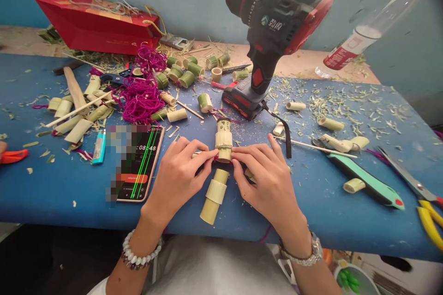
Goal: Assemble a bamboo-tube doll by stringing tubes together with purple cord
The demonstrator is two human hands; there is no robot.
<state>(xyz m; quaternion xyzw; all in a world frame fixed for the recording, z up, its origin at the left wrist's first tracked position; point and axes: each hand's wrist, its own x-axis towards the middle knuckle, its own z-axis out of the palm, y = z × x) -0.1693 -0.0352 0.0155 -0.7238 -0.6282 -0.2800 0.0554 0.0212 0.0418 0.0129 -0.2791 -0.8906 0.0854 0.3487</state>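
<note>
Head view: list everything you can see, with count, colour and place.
table: 1, blue, under everything
drill: 1, black and red, upright, back centre
bag: 1, red, back left
bottle: 1, clear with red label, upper right
phone: 1, black, left of left hand
lighter: 1, blue, left of phone
twine: 1 tangle, magenta, left of centre
bamboo pieces: many, green and pale, scattered back and left
shavings: many, pale green, mostly right
scissors: 1, steel with yellow handles, right edge
teal tool: 1, teal, right of right hand
second stack: 1, pale green, just below hands
held stack: 1, pale green, between hands
left hand: on held stack, bracelet on wrist
right hand: on held stack, watch on wrist
</note>
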